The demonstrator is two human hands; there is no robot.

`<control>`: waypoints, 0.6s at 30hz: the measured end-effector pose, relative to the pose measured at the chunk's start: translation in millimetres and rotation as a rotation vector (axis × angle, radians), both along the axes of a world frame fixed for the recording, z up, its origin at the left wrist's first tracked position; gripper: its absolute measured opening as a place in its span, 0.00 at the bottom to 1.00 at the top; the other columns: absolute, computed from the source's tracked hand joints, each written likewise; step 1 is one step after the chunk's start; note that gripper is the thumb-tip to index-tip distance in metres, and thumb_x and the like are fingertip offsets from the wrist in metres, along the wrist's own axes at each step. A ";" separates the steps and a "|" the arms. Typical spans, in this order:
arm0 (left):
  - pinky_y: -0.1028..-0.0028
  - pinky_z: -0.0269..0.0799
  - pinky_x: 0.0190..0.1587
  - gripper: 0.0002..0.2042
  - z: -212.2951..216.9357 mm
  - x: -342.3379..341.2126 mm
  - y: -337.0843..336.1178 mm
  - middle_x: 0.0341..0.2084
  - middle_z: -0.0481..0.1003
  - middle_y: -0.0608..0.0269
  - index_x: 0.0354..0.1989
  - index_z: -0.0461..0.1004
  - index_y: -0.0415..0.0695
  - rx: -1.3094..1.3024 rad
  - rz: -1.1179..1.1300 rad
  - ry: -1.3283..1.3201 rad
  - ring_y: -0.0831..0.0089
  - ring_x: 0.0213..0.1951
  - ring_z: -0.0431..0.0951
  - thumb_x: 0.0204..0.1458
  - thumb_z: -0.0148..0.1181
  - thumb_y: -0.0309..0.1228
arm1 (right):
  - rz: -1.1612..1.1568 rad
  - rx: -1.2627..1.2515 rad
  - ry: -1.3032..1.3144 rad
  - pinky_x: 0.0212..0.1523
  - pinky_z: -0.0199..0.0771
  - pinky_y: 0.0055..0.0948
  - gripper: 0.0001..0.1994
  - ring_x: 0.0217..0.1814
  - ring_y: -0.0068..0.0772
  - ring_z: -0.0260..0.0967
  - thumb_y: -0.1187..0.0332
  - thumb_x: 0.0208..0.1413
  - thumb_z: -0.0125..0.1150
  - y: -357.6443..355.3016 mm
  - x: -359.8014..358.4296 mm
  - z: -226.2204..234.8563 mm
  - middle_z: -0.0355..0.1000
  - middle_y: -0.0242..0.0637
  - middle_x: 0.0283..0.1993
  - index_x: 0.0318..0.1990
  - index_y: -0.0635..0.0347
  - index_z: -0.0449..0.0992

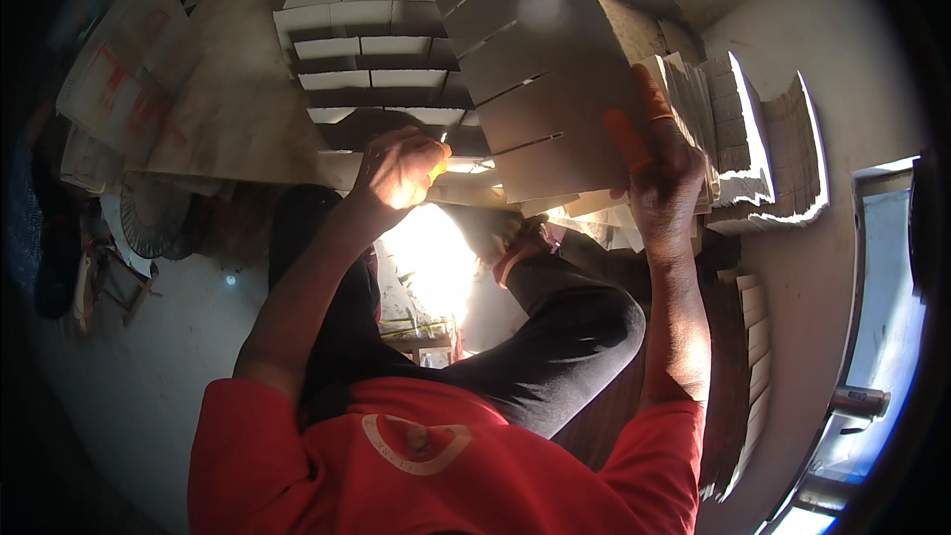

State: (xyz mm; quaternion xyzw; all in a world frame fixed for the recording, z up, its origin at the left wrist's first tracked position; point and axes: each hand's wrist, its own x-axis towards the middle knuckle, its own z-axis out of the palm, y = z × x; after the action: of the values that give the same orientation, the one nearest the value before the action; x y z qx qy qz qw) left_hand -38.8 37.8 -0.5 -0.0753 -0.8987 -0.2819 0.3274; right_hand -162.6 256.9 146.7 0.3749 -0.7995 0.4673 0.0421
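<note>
My right hand (666,163) grips the lower right edge of a grey-brown slotted cardboard sheet (555,69), with the thumb across its face. The sheet is tilted, and several parallel slits run in from its left edge. My left hand (401,168) is closed at the near end of a cardboard divider grid (371,45). Its fingers are curled, and what they pinch, if anything, is hidden. The grid is made of crossed strips with rows of cells, and the held sheet overlaps its right side.
Stacks of slotted cardboard (738,129) stand at the right beside the wall, with another pile (753,367) lower down. Flat cardboard with red markings (119,89) lies at the far left. A round fan-like object (158,218) is below it. Bright sunlight glares between my legs.
</note>
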 end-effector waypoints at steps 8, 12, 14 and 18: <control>0.63 0.68 0.28 0.08 0.2 -0.9 3.2 0.16 0.69 0.58 0.17 0.64 0.43 0.038 0.075 0.019 0.58 0.23 0.71 0.34 0.58 0.24 | 0.054 0.082 -0.106 0.18 0.64 0.19 0.25 0.16 0.13 0.59 0.77 0.56 0.58 -19.4 1.2 -23.2 0.70 0.31 0.21 0.62 0.54 0.66; 0.66 0.74 0.32 0.08 9.4 2.4 1.9 0.24 0.77 0.54 0.30 0.75 0.37 0.017 0.048 -0.073 0.58 0.29 0.78 0.38 0.62 0.19 | 0.094 0.170 0.005 0.17 0.62 0.17 0.24 0.18 0.11 0.58 0.76 0.58 0.56 -25.7 3.1 -35.3 0.73 0.25 0.27 0.63 0.54 0.65; 0.66 0.74 0.32 0.09 8.4 2.5 1.4 0.24 0.77 0.54 0.30 0.75 0.37 0.029 0.055 -0.053 0.58 0.29 0.78 0.37 0.61 0.18 | 0.123 0.237 0.048 0.18 0.63 0.18 0.25 0.18 0.11 0.58 0.75 0.58 0.56 -29.4 1.5 -39.3 0.72 0.25 0.27 0.63 0.53 0.64; 0.66 0.74 0.33 0.09 9.2 3.3 0.8 0.25 0.77 0.54 0.30 0.74 0.37 0.025 0.073 -0.079 0.58 0.30 0.77 0.37 0.60 0.17 | 0.192 0.230 0.007 0.18 0.65 0.20 0.26 0.16 0.14 0.59 0.74 0.58 0.56 -40.4 3.0 -50.8 0.71 0.30 0.24 0.65 0.53 0.61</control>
State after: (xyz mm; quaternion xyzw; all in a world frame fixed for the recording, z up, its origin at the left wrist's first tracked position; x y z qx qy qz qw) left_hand -35.5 38.7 8.7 -0.0269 -0.9095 -0.2838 0.3026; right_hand -159.5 216.5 95.9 0.4538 -0.8080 0.3732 -0.0431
